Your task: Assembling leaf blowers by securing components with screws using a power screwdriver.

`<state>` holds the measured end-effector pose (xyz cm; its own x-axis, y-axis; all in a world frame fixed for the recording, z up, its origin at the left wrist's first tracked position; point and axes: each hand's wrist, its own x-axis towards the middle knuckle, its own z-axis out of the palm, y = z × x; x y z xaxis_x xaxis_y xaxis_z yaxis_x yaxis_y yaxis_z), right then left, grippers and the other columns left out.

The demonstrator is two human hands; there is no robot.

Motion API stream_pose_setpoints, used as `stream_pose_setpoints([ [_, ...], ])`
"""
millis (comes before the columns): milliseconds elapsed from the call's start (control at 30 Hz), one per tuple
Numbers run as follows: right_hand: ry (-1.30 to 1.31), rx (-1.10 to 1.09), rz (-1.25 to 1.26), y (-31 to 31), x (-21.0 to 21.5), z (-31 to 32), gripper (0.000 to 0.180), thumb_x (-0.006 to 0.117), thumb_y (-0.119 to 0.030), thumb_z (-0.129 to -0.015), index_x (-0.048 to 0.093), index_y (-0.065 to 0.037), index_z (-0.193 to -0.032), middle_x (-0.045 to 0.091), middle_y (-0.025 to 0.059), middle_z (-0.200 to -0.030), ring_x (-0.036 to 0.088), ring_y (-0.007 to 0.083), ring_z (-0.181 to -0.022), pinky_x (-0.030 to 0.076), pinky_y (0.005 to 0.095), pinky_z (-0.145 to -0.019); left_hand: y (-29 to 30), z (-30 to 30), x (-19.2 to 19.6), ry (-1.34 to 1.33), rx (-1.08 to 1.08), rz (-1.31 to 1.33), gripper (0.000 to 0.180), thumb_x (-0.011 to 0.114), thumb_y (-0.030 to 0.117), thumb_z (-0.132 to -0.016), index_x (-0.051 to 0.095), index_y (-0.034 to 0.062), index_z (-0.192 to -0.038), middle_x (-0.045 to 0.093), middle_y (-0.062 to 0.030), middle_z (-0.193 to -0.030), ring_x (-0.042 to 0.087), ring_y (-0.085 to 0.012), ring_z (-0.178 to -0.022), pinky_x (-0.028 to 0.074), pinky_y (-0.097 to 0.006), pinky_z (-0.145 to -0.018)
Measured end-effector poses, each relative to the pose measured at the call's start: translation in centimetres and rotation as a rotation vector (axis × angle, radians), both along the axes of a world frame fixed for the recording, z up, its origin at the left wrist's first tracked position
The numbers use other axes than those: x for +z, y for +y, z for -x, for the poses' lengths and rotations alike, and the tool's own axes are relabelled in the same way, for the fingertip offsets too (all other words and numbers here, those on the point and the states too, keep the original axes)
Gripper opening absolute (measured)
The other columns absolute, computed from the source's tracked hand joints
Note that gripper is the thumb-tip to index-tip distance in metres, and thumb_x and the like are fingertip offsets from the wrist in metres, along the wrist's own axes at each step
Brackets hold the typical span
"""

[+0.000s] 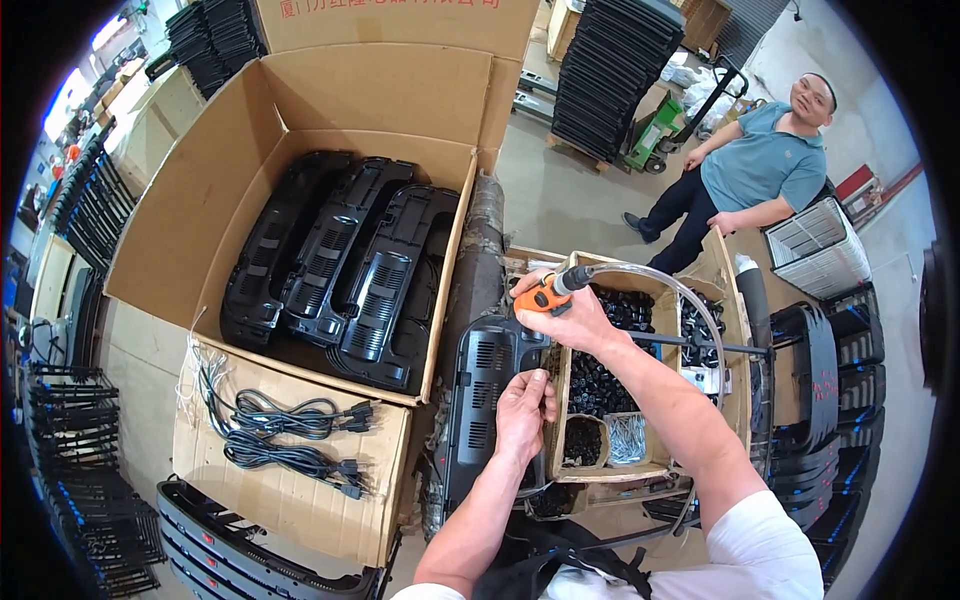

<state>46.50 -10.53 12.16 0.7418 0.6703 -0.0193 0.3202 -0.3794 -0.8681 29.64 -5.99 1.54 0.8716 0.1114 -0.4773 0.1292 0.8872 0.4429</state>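
We clamp the right hand around an orange driver, all fingers closed on its body, tip pointing down-left. A clear hose leaves the rear of the driver and arcs right, over the parts box. The left hand pinches the right edge of a black panel, fingers closed on it; the panel lies lengthwise on the work stand, directly in front of us, between the big carton and the parts box.

Judged step: fastening. The panel is held steady while the driver hangs just above its upper right corner. The next move appears to call for lowering the tip squarely onto the fastening point while the left hand keeps the panel from shifting.

Edges and room:
- The carton wall stands near the left edge of the panel; three more black panels lie inside it.
- The wall of the parts box touches or nearly touches the panel on the right, so the left hand works in a narrow gap.
- The hose passes over the box compartments of black pieces and screws; it needs slack.
- Coiled cords lie on the carton flap, well apart.
- A seated person is well behind the box, out of reach.
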Motion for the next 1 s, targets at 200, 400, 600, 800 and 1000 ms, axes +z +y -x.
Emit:
stream_pose_setpoints([
  [200, 0.079, -0.020, -0.009, -0.7, 0.0, -0.4, 0.027, 0.080, -0.013, -0.082, 0.073, -0.006, -0.107, 0.072, 0.0021, -0.102, 0.067, 0.0132, -0.097, 0.054, 0.0321, -0.091, 0.1, -0.3, 0.3, 0.043, 0.052, 0.009, 0.020, 0.059, 0.019, -0.109, 0.066, 0.0031, -0.118, 0.065, -0.0003, -0.087, 0.062, -0.0094, -0.070, 0.057, -0.024, -0.062],
  [400, 0.322, -0.034, -0.173, -0.4, 0.4, -2.8, 0.041, 0.082, -0.013, -0.080, 0.069, -0.006, -0.119, 0.074, 0.0043, -0.108, 0.069, 0.0157, -0.104, 0.054, 0.0333, -0.099, 0.3, 0.1, -0.3, -0.005, 0.050, 0.064, 0.023, 0.060, 0.020, -0.108, 0.065, 0.0033, -0.122, 0.067, -0.0008, -0.091, 0.063, -0.0104, -0.072, 0.058, -0.025, -0.066],
  [600, 0.355, 0.001, -0.113, 0.4, -0.3, -4.6, 0.038, 0.082, -0.017, -0.076, 0.071, -0.007, -0.111, 0.074, 0.0034, -0.104, 0.067, 0.0139, -0.099, 0.053, 0.0321, -0.098, 0.8, 0.2, 0.1, 0.051, 0.090, 0.062, 0.023, 0.059, 0.022, -0.108, 0.065, 0.0034, -0.121, 0.065, -0.0008, -0.090, 0.062, -0.0109, -0.075, 0.057, -0.025, -0.066],
  [800, 0.246, 0.054, -0.093, 0.5, -1.2, -4.8, 0.031, 0.084, -0.023, -0.074, 0.073, -0.008, -0.099, 0.071, 0.0012, -0.098, 0.065, 0.0153, -0.097, 0.051, 0.0332, -0.095, 1.5, -0.3, 0.4, 0.090, 0.136, 0.193, 0.027, 0.056, 0.032, -0.110, 0.064, 0.0056, -0.113, 0.060, 0.0004, -0.085, 0.057, -0.0123, -0.072, 0.049, -0.025, -0.061],
  [1000, 0.247, 0.077, -0.079, 0.7, -1.1, -4.4, 0.031, 0.083, -0.022, -0.075, 0.073, -0.008, -0.100, 0.072, 0.0021, -0.099, 0.066, 0.0150, -0.097, 0.053, 0.0332, -0.095, 1.6, -0.9, 0.7, 0.123, 0.142, 0.219, 0.033, 0.056, 0.039, -0.109, 0.064, 0.0078, -0.108, 0.057, 0.0009, -0.082, 0.055, -0.0139, -0.071, 0.045, -0.027, -0.060],
])
